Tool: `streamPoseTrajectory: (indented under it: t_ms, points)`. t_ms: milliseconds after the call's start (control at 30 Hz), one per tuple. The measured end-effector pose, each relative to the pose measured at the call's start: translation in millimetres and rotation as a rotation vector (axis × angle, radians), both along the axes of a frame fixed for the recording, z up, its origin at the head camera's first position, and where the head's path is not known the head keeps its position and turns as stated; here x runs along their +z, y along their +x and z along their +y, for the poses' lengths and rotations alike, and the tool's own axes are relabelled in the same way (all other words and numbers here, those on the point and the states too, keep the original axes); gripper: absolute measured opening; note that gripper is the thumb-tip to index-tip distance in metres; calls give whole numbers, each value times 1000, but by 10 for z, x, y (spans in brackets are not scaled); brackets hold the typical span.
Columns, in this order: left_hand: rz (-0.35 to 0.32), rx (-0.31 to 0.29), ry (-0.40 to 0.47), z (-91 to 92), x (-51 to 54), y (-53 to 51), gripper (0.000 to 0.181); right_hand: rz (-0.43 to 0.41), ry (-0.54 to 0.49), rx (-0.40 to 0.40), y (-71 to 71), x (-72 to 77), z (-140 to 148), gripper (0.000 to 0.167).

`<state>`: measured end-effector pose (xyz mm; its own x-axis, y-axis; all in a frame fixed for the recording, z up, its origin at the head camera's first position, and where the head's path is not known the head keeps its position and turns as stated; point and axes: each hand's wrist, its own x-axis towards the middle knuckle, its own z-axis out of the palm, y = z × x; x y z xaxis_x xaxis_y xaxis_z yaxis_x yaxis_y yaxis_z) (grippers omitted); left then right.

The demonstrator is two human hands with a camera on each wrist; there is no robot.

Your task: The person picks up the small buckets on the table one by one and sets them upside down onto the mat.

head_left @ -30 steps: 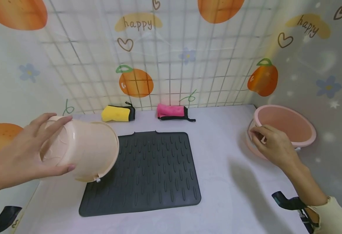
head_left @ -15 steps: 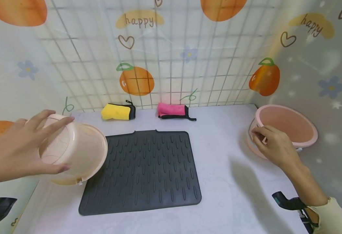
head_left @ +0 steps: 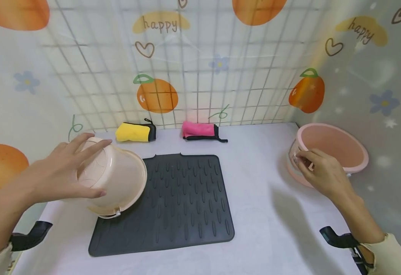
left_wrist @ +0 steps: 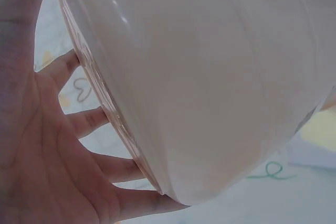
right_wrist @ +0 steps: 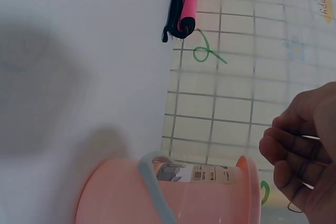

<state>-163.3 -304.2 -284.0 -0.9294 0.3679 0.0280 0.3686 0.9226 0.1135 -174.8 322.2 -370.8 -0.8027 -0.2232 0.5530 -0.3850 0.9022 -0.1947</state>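
Observation:
A cream bucket [head_left: 126,177] lies tipped on its side in the air above the left part of a dark grey drying mat [head_left: 186,206], its mouth facing right. My left hand [head_left: 61,173] grips it by the base, fingers spread over the bottom edge and thumb along the lower side. In the left wrist view the fingertips touch the base rim of the bucket [left_wrist: 210,93]. Far right stands an upright pink bucket [right_wrist: 173,200] with a grey handle. My right hand [head_left: 324,173] hovers beside its rim, fingers loosely curled, holding nothing; the right wrist view shows a gap between them.
Behind the mat lie a folded yellow cloth [head_left: 133,132] and a folded pink cloth [head_left: 200,130], both with black edging. A patterned curtain [head_left: 193,68] hangs over a wire grid at the back. White tabletop [head_left: 255,214] stretches between mat and pink bucket.
The cream bucket shifted left at first, then came back right with my left hand, further over the mat. Part of its handle now shows below the rim. My right hand stays put.

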Motion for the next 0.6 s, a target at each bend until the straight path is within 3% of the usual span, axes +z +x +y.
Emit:
streamPoseTrajectory:
  t_ms: [300, 600]
  points:
    - [-25, -44, -8, 162, -189, -183, 116, -21, 17, -24, -8, -11, 39, 18]
    - [-32, -92, 7, 194, -374, -306, 118, -101, 19, -57, -33, 23, 74, 20]
